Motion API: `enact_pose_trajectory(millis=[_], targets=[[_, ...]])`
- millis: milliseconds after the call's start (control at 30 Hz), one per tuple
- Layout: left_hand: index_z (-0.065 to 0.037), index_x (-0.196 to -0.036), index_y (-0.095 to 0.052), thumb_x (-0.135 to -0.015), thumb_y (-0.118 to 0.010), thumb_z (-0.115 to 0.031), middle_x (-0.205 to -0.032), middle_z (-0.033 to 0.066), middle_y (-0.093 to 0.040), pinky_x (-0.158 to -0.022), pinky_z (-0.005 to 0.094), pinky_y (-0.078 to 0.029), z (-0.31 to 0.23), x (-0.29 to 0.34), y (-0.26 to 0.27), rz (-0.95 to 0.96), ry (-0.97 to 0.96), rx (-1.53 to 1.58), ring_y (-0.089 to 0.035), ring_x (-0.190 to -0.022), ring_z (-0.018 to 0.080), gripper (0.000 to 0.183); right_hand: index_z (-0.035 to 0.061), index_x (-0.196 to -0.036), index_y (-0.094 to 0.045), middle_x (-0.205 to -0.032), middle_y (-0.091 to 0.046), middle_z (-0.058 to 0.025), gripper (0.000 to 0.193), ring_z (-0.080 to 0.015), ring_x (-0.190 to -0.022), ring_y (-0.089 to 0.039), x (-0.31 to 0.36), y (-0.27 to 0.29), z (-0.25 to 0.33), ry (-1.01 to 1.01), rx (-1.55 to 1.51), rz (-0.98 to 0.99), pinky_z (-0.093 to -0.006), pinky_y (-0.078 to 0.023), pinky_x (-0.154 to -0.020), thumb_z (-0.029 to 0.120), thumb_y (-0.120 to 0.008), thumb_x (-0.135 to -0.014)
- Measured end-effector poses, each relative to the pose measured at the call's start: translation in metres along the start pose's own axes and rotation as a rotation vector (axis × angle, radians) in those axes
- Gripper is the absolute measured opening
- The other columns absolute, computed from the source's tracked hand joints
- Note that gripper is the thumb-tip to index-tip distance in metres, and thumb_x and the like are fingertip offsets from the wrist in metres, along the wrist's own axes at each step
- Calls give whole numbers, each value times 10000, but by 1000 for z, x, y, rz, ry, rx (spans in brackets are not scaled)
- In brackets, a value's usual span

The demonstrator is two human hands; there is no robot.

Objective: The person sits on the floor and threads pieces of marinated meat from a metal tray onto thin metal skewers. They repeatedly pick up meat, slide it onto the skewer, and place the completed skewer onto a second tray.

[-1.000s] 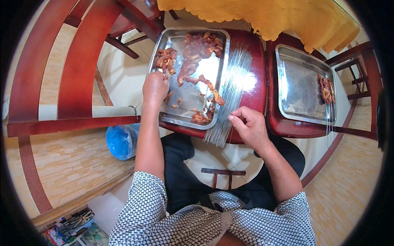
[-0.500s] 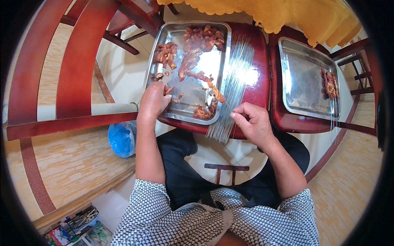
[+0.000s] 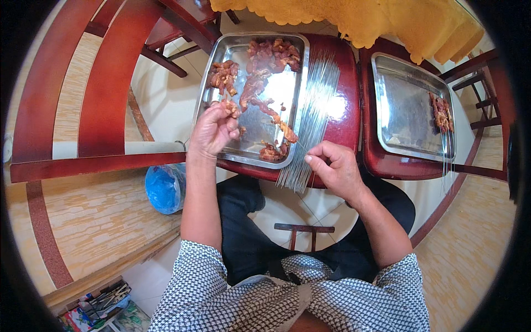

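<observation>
A small piece of raw meat is pinched between the thumb and fingers of my left hand, above the left side of a metal tray. My right hand is closed in a pinch on a thin metal skewer, hard to make out against others. Its far end seems to reach the meat piece at the tray's right edge. Beside that tray lies a fan of bare metal skewers. Marinated meat chunks lie in clumps in the tray.
Both trays rest on red wooden seats. The second metal tray, at right, holds loaded meat skewers, their ends past its rim. A yellow cloth hangs at the back. A red chair and blue-lined bin stand left.
My left hand has risen slightly from the tray's surface and turned, with a piece of meat now showing in its fingers. My right hand has shifted slightly left.
</observation>
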State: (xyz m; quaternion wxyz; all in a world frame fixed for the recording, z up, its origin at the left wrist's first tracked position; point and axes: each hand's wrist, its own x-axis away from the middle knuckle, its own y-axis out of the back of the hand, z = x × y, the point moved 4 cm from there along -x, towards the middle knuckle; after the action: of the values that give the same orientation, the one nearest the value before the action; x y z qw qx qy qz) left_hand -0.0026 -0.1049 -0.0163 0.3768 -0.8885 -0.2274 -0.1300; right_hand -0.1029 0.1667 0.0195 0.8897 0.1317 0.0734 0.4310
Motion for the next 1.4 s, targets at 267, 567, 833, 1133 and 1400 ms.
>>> enact_pose_trajectory(millis=[267,567,833,1133,1400], targets=[[-36,-1018,-583,-943,-470,-165,-839,70,-582,-545,336,-453,13,-5,-26,80,24,149,-517,-605,163,187,11,-792,-634,-656,-615,-84,114,-166,-583,-600,3,0,8,41,53,20,-299,-458,-533,116,-654,-833],[8,-1058,-543,-976,-424,-144,-988,191,-639,-737,442,-581,15,-9,-30,44,-102,94,-672,-854,265,210,24,-795,-632,-680,-625,-112,92,-219,-604,-625,4,-5,13,151,166,21,-333,-476,-546,107,-641,-833],[23,-1061,-548,-960,-468,-125,-1012,208,-644,-722,426,-595,14,-4,-35,-45,-73,75,-678,-883,285,196,23,-790,-625,-673,-623,-121,100,-244,-597,-624,3,-11,11,167,219,48,-341,-483,-544,108,-629,-842],[24,-1086,-531,-971,-452,-135,-1004,213,-650,-727,394,-595,21,-5,-32,-72,-77,13,-681,-878,264,212,24,-789,-632,-673,-624,-117,99,-240,-600,-627,1,-13,10,145,257,43,-349,-484,-538,105,-625,-845],[9,-1103,-527,-985,-411,-142,-1010,199,-654,-708,352,-579,22,-2,-40,-135,-83,-47,-681,-848,226,224,27,-807,-642,-685,-631,-112,86,-236,-611,-633,0,-15,10,203,306,40,-349,-492,-544,103,-629,-845]])
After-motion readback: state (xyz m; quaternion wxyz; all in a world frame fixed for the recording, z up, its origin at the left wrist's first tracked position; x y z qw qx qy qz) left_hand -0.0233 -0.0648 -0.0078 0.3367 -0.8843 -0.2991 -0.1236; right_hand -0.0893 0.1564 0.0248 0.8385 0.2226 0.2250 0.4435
